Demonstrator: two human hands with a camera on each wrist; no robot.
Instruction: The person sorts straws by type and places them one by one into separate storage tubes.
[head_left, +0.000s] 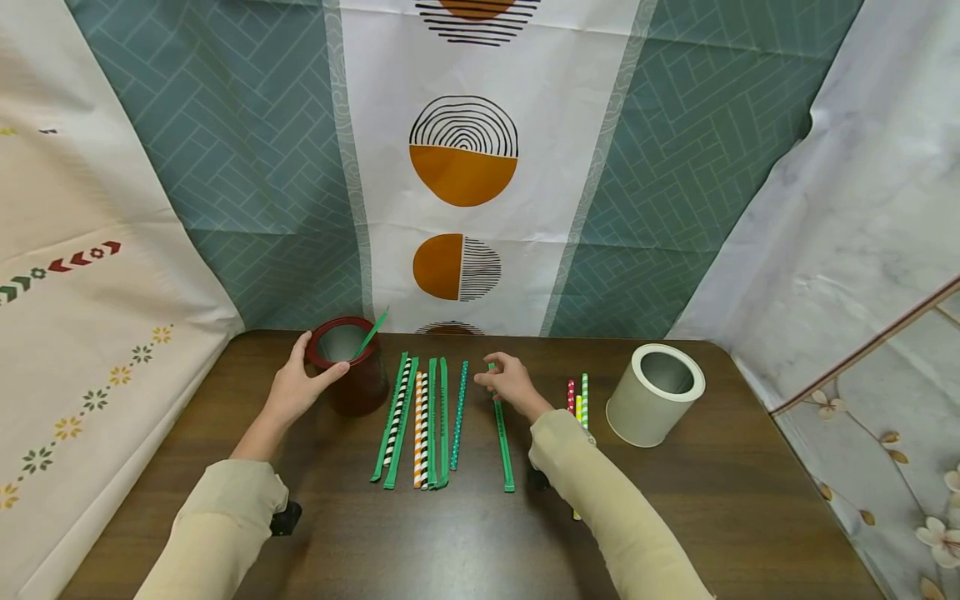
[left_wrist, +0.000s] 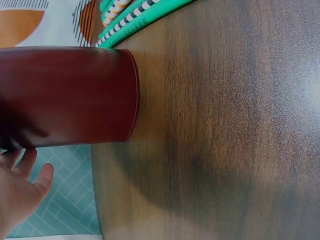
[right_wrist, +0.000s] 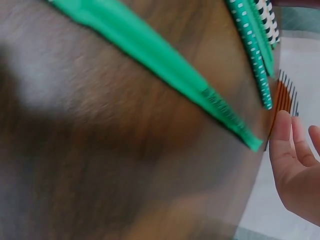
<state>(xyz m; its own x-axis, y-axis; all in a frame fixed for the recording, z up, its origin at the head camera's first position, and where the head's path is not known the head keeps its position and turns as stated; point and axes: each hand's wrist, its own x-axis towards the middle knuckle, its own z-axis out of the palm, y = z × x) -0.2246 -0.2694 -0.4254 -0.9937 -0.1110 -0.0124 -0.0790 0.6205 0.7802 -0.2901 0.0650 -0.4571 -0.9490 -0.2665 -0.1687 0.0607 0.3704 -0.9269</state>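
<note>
My left hand [head_left: 296,387] is around the left side of a dark red canister [head_left: 362,392], its thumb across the front rim. In the left wrist view, fingertips meet the canister's side [left_wrist: 75,95]. One green-wrapped straw [head_left: 371,332] leans inside, its top above the rim. Over the far end of another green-wrapped straw [head_left: 504,446] is my right hand [head_left: 516,387], fingers loosely bent and apart. The right wrist view shows these fingers [right_wrist: 282,127] off the straw, holding nothing.
Between my hands, green-wrapped, black-striped and orange-striped straws [head_left: 417,429] lie side by side, with a teal dotted straw [head_left: 459,417]. Pink, yellow and green-striped straws [head_left: 585,392] lie partly under my right forearm. A cream canister [head_left: 645,408] stands at right; a patterned curtain [head_left: 300,167] hangs behind.
</note>
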